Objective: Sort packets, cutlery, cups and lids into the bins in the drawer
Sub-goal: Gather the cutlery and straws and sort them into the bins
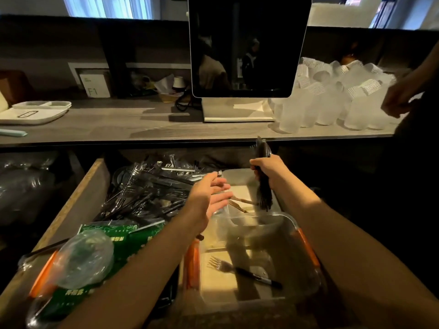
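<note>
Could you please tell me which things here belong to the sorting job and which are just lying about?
Job: black cutlery bundle in right hand; left hand; wrapped cutlery pile; clear bin; cups; lids.
Lying about: screen; white tray; marker.

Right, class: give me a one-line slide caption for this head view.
Right hand grips a bundle of black cutlery above an open drawer, left hand open beside it.

A long grey counter (118, 125) ran across the top. On it stood a dark screen on a stand (249, 48), many frosted plastic cups (327, 103) at the right, a white tray (33, 112) at the left and a white box (95, 85). Below it, a wooden drawer (78, 198) was pulled open, with clear bins (306, 245) inside.
</note>
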A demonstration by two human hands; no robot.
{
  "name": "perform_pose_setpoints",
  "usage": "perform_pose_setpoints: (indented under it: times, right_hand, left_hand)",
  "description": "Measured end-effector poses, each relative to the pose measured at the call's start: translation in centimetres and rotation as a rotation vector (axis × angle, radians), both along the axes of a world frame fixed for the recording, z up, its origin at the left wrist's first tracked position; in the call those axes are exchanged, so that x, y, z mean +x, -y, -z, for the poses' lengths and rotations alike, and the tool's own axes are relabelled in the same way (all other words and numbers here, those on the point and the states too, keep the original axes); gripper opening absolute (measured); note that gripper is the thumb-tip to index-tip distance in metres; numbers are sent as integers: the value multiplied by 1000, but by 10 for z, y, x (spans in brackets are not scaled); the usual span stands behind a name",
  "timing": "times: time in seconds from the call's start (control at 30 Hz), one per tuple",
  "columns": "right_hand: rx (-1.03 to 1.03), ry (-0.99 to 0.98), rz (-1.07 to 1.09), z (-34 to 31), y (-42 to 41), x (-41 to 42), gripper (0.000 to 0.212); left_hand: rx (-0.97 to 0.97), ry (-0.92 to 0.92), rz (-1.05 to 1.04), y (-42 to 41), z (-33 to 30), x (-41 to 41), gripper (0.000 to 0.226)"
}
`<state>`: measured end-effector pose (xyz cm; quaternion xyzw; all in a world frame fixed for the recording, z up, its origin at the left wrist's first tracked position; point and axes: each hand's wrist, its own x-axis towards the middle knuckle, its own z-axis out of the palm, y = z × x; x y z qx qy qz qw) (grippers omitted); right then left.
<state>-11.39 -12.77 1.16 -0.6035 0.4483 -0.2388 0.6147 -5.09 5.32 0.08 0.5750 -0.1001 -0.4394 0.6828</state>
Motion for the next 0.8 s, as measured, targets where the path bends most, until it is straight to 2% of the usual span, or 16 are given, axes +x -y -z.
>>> perform_pose_setpoints:
  times: [0.07, 0.13, 0.23, 0.3, 0.37, 0.4, 0.47, 0.53, 0.6, 0.67, 0.73, 0.8]
  right_hand:
    - [-66, -162, -10, 12, 7, 8, 17]
    - [-57, -276, -60, 20, 5, 10, 12]
    - [-65, -326, -102, 33, -2, 9, 19]
    - [-110, -330, -99, 39, -5, 5, 28]
    - [-174, -342, -103, 35, -11, -1, 27]
    - [-242, -374, -104, 31, -14, -6, 25]
    - [-476, -410, -114, 19, -24, -16, 33]
    - [-650, -343, -127, 6, -43, -28, 30]
    - [-560, -190, -172, 0, -67, -41, 20]
    - [-407, -96, -252, 2, -90, -52, 27]
    - [-352, -132, -371, 12, -104, -59, 35]
    - [-237, -284, -548, 27, -110, -61, 31]
  left_hand:
    - [21, 92, -4, -1, 5, 1, 34]
    - [55, 153, -12, -2, 7, 0, 37]
    - [78, 191, -8, -2, 7, -3, 45]
    - [73, 195, 1, -3, 6, -5, 44]
    - [59, 191, 6, -5, 5, -7, 43]
    - [46, 193, 9, -6, 3, -9, 41]
    - [2, 202, -7, -8, -2, -12, 36]
    - [-56, 233, -48, -13, -11, -14, 31]
    - [-96, 273, -83, -19, -21, -15, 24]
    - [-106, 299, -84, -27, -28, -16, 19]
    - [-72, 301, -65, -37, -32, -19, 18]
    - [-52, 345, -20, -49, -29, -26, 19]
